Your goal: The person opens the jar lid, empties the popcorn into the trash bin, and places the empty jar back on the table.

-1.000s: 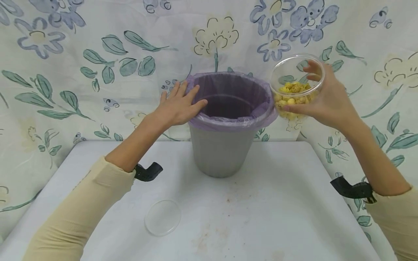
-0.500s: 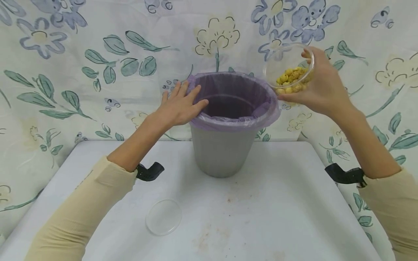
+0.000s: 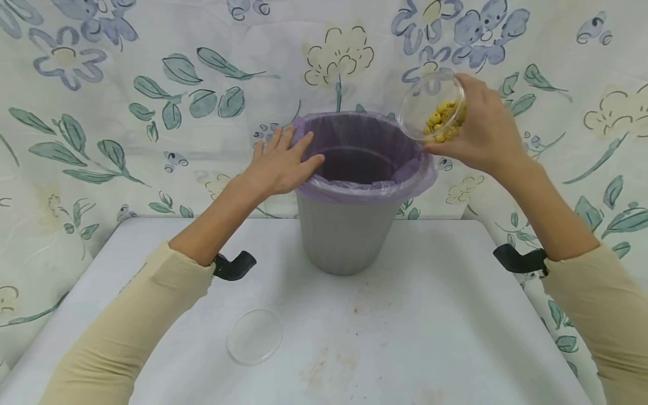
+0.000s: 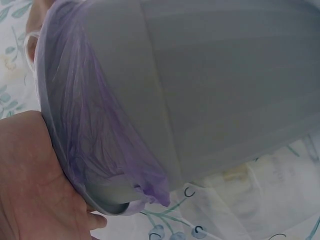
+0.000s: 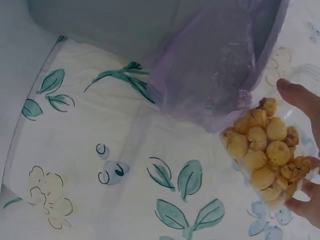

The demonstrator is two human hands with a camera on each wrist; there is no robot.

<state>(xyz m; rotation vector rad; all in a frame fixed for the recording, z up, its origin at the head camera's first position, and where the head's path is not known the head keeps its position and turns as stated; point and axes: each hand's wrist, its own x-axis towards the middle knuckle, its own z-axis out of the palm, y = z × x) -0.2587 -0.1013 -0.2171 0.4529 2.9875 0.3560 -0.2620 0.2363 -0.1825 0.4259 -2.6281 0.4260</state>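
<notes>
My left hand (image 3: 280, 163) rests with spread fingers on the left rim of a grey bin (image 3: 349, 239), which has a purple bag (image 3: 372, 193) folded over its edge. In the left wrist view the palm (image 4: 35, 175) lies against that rim. Over the bin's right rim, my right hand (image 3: 488, 129) grips a clear plastic tub (image 3: 416, 109), tilted with its mouth toward the bin. Yellow popcorn (image 3: 442, 121) lies heaped in the tub's lower side. Close up in the right wrist view, the rounded popcorn (image 5: 265, 150) shows through the wall, beside the bag.
A clear round lid (image 3: 255, 336) lies flat on the white table (image 3: 430, 315), in front of the bin and to its left. Brownish crumbs and smears (image 3: 329, 365) mark the table's middle. Flower-patterned cloth (image 3: 202, 34) hangs right behind the bin.
My right hand has brought the tub up and to the left, over the bin's right rim, tilting it further so the popcorn has slid toward its mouth. The left hand stays on the rim.
</notes>
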